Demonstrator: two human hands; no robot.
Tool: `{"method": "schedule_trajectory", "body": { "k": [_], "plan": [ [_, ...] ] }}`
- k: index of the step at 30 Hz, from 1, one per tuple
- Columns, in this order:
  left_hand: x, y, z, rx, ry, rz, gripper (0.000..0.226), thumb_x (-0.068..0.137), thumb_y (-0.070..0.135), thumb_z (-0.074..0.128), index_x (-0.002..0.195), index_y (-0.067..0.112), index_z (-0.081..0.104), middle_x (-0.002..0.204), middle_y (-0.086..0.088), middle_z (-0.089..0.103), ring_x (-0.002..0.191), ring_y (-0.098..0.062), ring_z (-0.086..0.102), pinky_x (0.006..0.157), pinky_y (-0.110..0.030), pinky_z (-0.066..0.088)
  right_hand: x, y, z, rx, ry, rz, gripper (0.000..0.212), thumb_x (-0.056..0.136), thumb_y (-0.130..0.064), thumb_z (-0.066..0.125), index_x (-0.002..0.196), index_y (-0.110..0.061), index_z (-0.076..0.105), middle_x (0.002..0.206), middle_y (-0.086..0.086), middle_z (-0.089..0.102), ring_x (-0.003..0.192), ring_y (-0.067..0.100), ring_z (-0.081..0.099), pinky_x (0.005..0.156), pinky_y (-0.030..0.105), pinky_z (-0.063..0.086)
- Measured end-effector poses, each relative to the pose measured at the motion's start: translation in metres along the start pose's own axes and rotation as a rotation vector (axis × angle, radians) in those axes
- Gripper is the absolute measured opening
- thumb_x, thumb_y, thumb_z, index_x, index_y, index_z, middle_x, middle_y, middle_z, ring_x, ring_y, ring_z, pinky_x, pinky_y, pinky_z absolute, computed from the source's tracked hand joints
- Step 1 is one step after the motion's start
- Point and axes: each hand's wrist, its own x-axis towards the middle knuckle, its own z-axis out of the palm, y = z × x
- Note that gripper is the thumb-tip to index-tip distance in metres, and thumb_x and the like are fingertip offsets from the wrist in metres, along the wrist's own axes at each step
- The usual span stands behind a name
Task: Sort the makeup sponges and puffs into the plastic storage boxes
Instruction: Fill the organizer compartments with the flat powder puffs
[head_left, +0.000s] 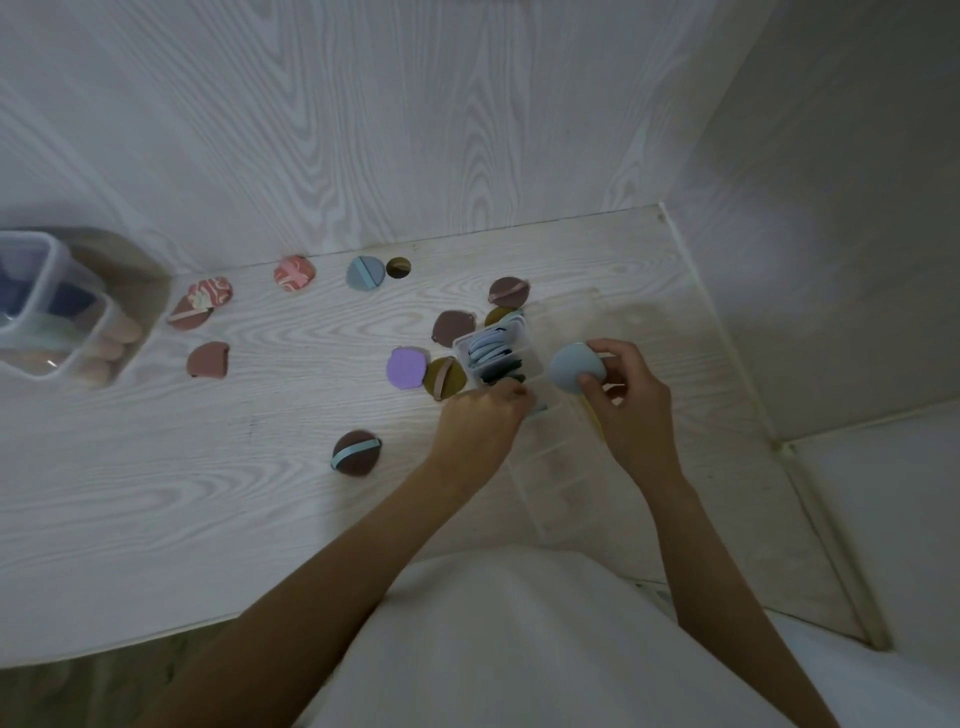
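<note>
Between the hands, the box (524, 340) of upright puffs: right hand (631, 400) pinches a blue puff (574, 368) just beside it; left hand (480, 421) (grip unclear) touches its near end.

Both bare forearms reach forward and converge. The left hand (480, 415) is palm down, knuckles up, fingers curled at the tips, what they hold hidden. The right hand (631, 400) is raised slightly, thumb and fingers pinching in a grip, wrist bent inward.
</note>
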Motion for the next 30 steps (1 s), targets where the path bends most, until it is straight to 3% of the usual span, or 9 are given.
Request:
{"method": "schedule_trajectory", "body": {
  "k": [2,6,9,13,19,23,25,28,30],
  "plan": [
    [-0.002,0.000,0.003,-0.018,0.024,-0.045,0.014,0.066,0.011,0.080,0.078,0.013,0.073,0.078,-0.005,0.066,0.045,-0.021,0.057,0.039,-0.020,0.038,-0.001,-0.001,0.000,-0.003,-0.001,-0.012,0.028,0.085,-0.005,0.063,0.113,-0.010,0.058,0.096,0.000,0.062,0.080,0.015,0.058,0.063,0.009,0.044],
    [-0.004,-0.002,0.006,-0.056,0.063,-0.056,0.010,0.069,0.016,0.081,0.071,0.014,0.071,0.061,-0.004,0.065,0.041,-0.021,0.057,0.042,-0.017,0.030,-0.003,-0.002,0.000,0.010,-0.005,-0.019,0.028,0.084,-0.004,0.063,0.111,-0.011,0.059,0.094,-0.002,0.062,0.079,0.013,0.058,0.063,0.008,0.044],
    [-0.007,-0.003,0.008,-0.110,0.107,-0.019,0.013,0.076,0.021,0.076,0.067,0.015,0.068,0.060,-0.002,0.065,0.045,-0.021,0.058,0.047,-0.020,0.037,-0.002,-0.002,0.001,0.015,-0.008,-0.017,0.028,0.084,-0.004,0.063,0.111,-0.012,0.059,0.094,-0.002,0.063,0.079,0.012,0.058,0.064,0.009,0.044],
    [-0.013,-0.006,0.011,-0.075,0.080,0.020,0.012,0.071,0.023,0.079,0.080,0.020,0.073,0.073,0.000,0.070,0.065,-0.021,0.063,0.061,-0.029,0.045,0.001,0.000,0.002,-0.021,-0.020,-0.067,0.024,0.084,-0.004,0.063,0.106,-0.013,0.060,0.093,-0.003,0.065,0.081,0.011,0.060,0.069,0.019,0.047],
    [-0.014,-0.006,0.015,-0.085,0.101,-0.014,0.018,0.069,0.021,0.079,0.087,0.021,0.076,0.081,0.000,0.073,0.077,-0.025,0.062,0.068,-0.036,0.048,0.010,0.009,0.009,-0.413,-0.256,-0.488,0.012,0.077,-0.007,0.068,0.086,-0.014,0.064,0.082,-0.002,0.067,0.074,0.018,0.060,0.067,0.031,0.043],
    [-0.019,-0.008,0.018,-0.123,0.095,-0.032,0.016,0.074,0.022,0.077,0.089,0.021,0.075,0.085,-0.001,0.074,0.083,-0.026,0.064,0.073,-0.040,0.051,0.018,0.012,0.018,-0.609,-0.226,-0.619,0.003,0.076,-0.013,0.063,0.075,-0.014,0.065,0.071,0.000,0.066,0.071,0.023,0.056,0.065,0.032,0.039],
    [-0.023,-0.010,0.022,-0.125,0.109,-0.017,0.015,0.077,0.024,0.072,0.092,0.024,0.075,0.088,0.001,0.074,0.085,-0.025,0.064,0.074,-0.040,0.050,0.018,0.010,0.027,-0.665,-0.220,-0.660,0.012,0.077,-0.015,0.058,0.068,-0.014,0.066,0.063,0.001,0.064,0.062,0.023,0.054,0.060,0.030,0.039],
    [-0.027,-0.012,0.024,-0.117,0.126,0.011,0.023,0.083,0.031,0.054,0.093,0.028,0.074,0.091,0.004,0.074,0.085,-0.023,0.063,0.073,-0.039,0.049,0.015,0.003,0.039,-0.725,-0.332,-0.627,0.013,0.066,-0.011,0.075,0.060,-0.016,0.065,0.053,0.002,0.061,0.045,0.019,0.052,0.046,0.019,0.032],
    [-0.029,-0.016,0.023,-0.114,0.135,0.029,0.026,0.084,0.036,0.050,0.090,0.028,0.075,0.087,0.007,0.073,0.081,-0.020,0.061,0.073,-0.035,0.045,0.016,-0.001,0.043,-0.831,-0.482,-0.565,0.005,0.074,-0.017,0.073,0.071,-0.019,0.071,0.062,0.003,0.066,0.051,0.019,0.059,0.048,0.020,0.032]
  ]
}}
